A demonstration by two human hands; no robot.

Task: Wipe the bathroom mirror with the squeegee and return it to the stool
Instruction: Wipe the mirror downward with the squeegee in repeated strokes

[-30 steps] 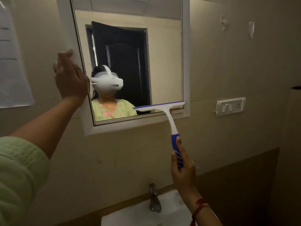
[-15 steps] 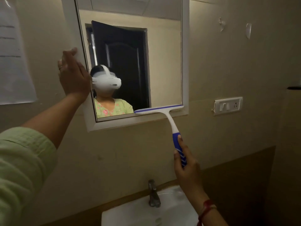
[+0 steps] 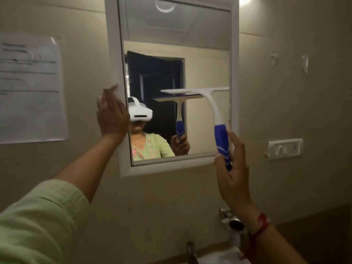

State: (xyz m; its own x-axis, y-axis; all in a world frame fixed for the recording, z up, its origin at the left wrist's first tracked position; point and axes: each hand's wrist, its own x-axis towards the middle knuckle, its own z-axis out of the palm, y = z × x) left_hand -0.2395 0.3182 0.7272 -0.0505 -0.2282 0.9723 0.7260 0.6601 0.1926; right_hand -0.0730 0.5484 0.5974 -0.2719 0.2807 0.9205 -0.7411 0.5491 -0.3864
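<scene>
- Our left hand lies flat, fingers straight, against the left frame of the mirror.
- Our right hand wraps the blue grip of the squeegee, held upright.
- Its white blade sits level before the mirror's right half, mid-height; whether it touches the glass, we cannot tell.
- A switch plate is on the wall to the right.

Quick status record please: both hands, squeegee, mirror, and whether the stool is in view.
mirror: wall-mounted, white-framed
left hand: fingers straight, flat against the mirror's left frame edge
right hand: grips the squeegee's blue handle
squeegee: handle down, blade level across the mirror's right half, about mid-height; contact with the glass unclear
stool: not in view
</scene>
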